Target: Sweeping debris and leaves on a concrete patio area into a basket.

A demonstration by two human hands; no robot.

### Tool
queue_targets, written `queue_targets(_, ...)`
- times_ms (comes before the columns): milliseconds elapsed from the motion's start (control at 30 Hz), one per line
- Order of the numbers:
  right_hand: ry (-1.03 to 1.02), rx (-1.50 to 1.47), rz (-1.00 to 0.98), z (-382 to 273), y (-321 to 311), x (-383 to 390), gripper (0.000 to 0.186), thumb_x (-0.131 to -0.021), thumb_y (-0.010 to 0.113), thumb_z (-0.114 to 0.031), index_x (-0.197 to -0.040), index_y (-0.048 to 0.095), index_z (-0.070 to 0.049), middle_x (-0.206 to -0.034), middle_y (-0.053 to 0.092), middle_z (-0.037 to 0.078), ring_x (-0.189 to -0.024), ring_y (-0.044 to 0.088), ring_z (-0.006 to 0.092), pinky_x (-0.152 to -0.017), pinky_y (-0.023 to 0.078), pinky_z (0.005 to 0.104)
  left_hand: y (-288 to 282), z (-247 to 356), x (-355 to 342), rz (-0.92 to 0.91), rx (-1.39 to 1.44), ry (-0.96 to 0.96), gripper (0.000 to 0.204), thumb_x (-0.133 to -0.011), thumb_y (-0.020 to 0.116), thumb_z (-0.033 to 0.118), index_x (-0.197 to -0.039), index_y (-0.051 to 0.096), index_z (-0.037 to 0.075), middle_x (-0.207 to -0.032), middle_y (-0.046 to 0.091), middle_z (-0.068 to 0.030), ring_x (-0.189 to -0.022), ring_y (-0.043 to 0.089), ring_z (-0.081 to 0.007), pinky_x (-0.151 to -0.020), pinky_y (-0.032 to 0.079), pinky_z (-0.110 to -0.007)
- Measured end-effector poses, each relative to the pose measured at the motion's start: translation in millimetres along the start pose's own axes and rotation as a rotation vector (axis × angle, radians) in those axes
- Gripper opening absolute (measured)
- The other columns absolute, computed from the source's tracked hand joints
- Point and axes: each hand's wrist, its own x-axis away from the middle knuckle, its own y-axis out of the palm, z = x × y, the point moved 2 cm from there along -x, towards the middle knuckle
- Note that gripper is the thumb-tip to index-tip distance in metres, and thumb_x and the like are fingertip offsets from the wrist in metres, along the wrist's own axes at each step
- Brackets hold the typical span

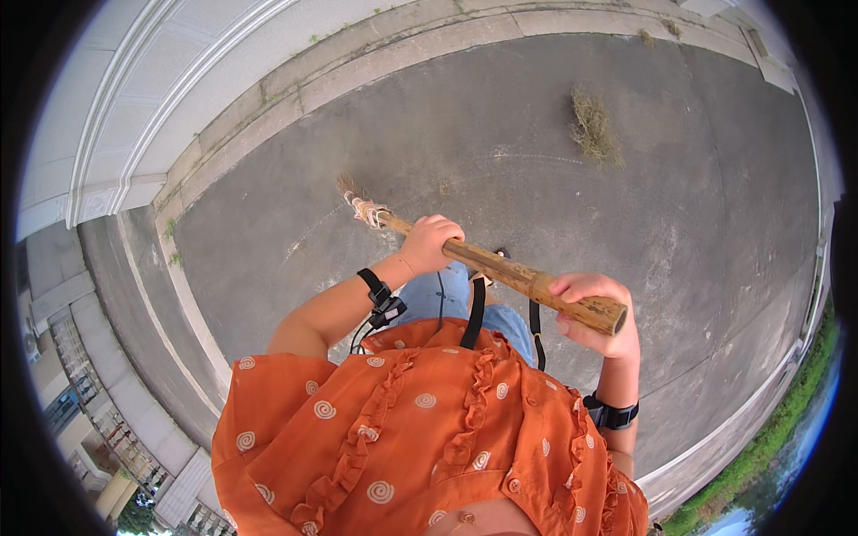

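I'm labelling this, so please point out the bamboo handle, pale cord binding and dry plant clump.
Bamboo handle [494,263], head view: mid-shaft.
Pale cord binding [367,212], head view: its middle.
Dry plant clump [592,130], head view: centre.

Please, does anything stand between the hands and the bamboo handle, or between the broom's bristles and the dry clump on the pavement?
Nothing visible does. The left hand and right hand grip the bamboo handle directly. Between the bristles and the dry clump, only pavement shows, with a small, seemingly flat brownish patch near that line.

grey pavement [715,214] carries a brownish-green clump [592,125], seemingly dry weeds, slightly blurred.
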Motion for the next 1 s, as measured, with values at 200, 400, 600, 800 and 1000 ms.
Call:
queue_targets(200,-0.014,0.083,0.297,-20.2,-108.5,97.7,0.035,-0.068,0.081,0.000,-0.097,0.063,-0.002,-0.105,0.069,0.016,-0.093,0.065,0.0217,-0.084,0.053,0.0353,114.3,69.7,-90.0,-0.170,0.256,0.089,0.017,-0.074,0.072,0.009,-0.089,0.067,0.014,-0.090,0.070,-0.0031,-0.089,0.066,-0.0295,-0.080,0.051,-0.043)
queue_targets(400,-0.307,0.754,0.355,-111.6,-115.4,116.0,0.037,-0.073,0.081,-0.019,-0.097,0.057,-0.005,-0.094,0.068,0.017,-0.051,0.057,0.0124,-0.053,0.047,0.0247,156.9,159.6,-225.6,-0.227,0.364,0.309,0.007,-0.080,0.071,0.017,-0.084,0.065,0.016,-0.083,0.068,-0.0017,-0.086,0.066,-0.0270,-0.078,0.051,-0.041)
queue_targets(600,-0.482,0.548,0.331,-128.8,-116.4,66.2,0.044,-0.075,0.081,-0.018,-0.106,0.053,-0.005,-0.103,0.059,0.018,-0.055,0.055,0.0133,-0.052,0.050,0.0228,41.6,127.5,-243.7,-0.134,0.210,0.340,0.012,-0.076,0.073,0.017,-0.083,0.063,0.017,-0.081,0.067,0.0001,-0.086,0.066,-0.0256,-0.078,0.050,-0.040)
queue_targets(800,-0.333,0.044,-0.041,-36.3,-62.0,-227.6,0.037,-0.070,0.080,0.000,-0.102,0.062,-0.002,-0.113,0.066,0.019,-0.077,0.067,0.0171,-0.069,0.057,0.0292,-154.5,-111.6,-231.6,-0.091,-0.063,0.018,0.020,-0.071,0.073,0.010,-0.089,0.063,0.014,-0.082,0.068,-0.0045,-0.086,0.066,-0.0303,-0.075,0.051,-0.042)
queue_targets(1000,-0.105,-0.214,-0.244,60.6,93.1,-511.9,0.037,-0.077,0.078,0.005,-0.108,0.063,-0.008,-0.124,0.064,0.006,-0.115,0.060,0.0195,-0.099,0.048,0.0347,-320.6,-372.7,-218.8,0.041,-0.264,-0.351,0.020,-0.070,0.074,0.005,-0.088,0.066,0.011,-0.090,0.069,-0.0068,-0.091,0.065,-0.0337,-0.079,0.052,-0.043)
